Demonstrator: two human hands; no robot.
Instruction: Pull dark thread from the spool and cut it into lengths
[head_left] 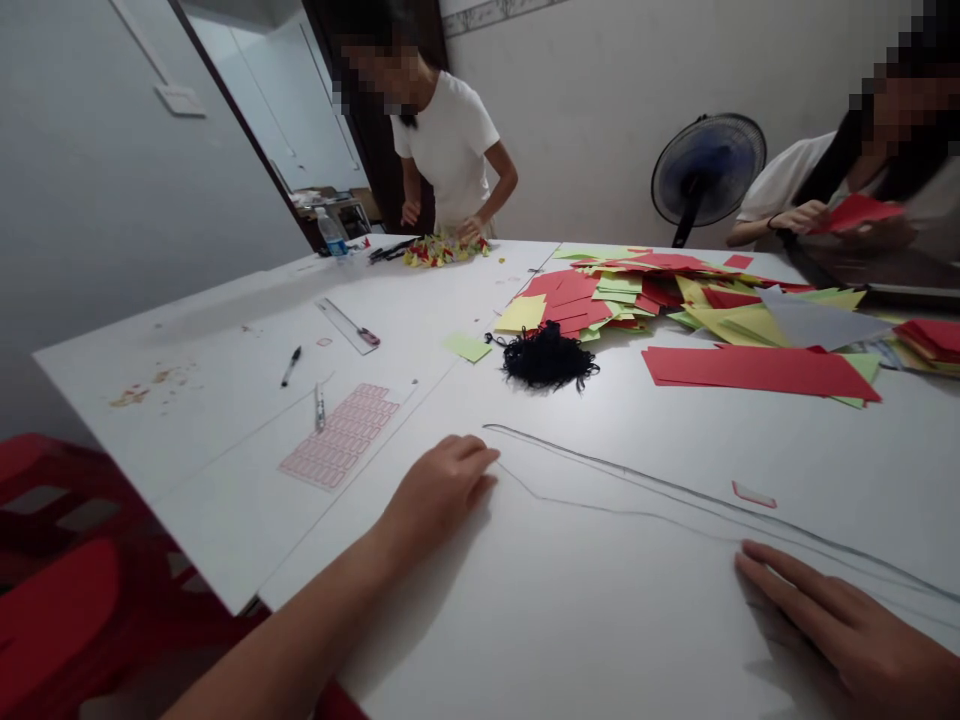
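Observation:
My left hand is closed in a pinch on one end of a thin dark thread. The thread sags loosely across the white table to the fingertips of my right hand. That hand has its fingers stretched out, low over the tabletop; its thumb is hidden. Just beyond both hands, a bundle of long dark threads lies stretched toward the right edge. A tangled heap of black thread sits farther back. A small red-edged label lies between the bundle and the paper.
Red, yellow and green paper is piled at the back right. To the left lie a label sheet, a pen, a ruler with a cutter. Two people work across the table, one handling red paper. Red stools stand left.

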